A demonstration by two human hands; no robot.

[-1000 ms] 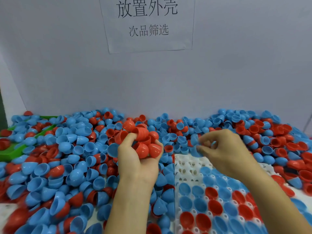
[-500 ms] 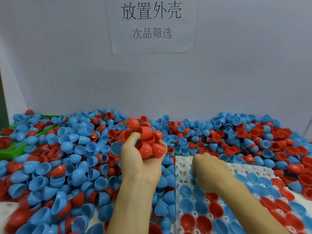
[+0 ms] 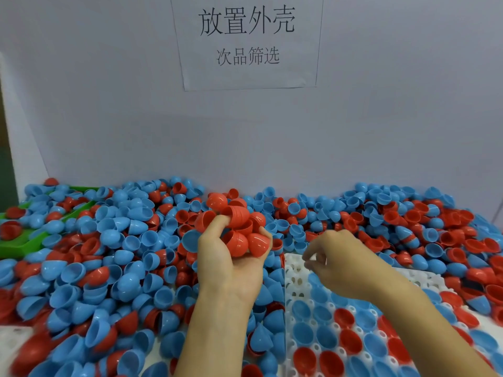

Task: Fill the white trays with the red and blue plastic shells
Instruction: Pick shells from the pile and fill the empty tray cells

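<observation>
Several red shells [image 3: 239, 229] clutched in left hand [image 3: 231, 257] | white tray [image 3: 295, 268] just right

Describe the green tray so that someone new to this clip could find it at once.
Start at the paper sign on the back wall, then drop to the shell pile and follow it to its far left edge. The green tray lies there, half buried under shells, the only green thing among red, blue and white.
</observation>
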